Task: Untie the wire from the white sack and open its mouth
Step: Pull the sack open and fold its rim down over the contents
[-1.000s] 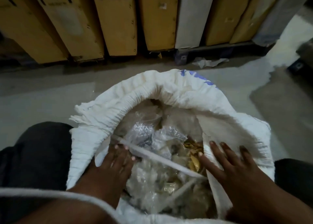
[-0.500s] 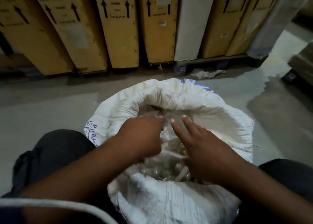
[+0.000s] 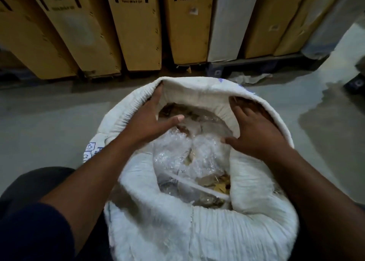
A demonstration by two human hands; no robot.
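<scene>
The white sack (image 3: 197, 231) stands on the floor between my knees with its mouth wide open and its rim rolled outward. Inside lie clear crinkled plastic bags (image 3: 177, 158) and brownish-yellow pieces (image 3: 219, 185). A white strip (image 3: 197, 187) runs across the contents near the front. My left hand (image 3: 152, 118) reaches to the far-left rim, fingers tucked behind the fold, thumb pointing inward. My right hand (image 3: 254, 130) lies on the far-right inner fold, fingers spread under the rim, thumb hooked at its lower edge. I see no wire tied on the sack.
Tall cardboard boxes (image 3: 136, 27) and a white panel (image 3: 227, 23) lean in a row behind the sack on a dark pallet (image 3: 256, 63). Crumpled paper (image 3: 250, 79) lies on the grey floor. A darker wet-looking patch (image 3: 331, 118) spreads at the right.
Both hands left the plastic bags in the middle of the sack and moved apart to the far rim, left and right. The mouth is spread wider at the back.
</scene>
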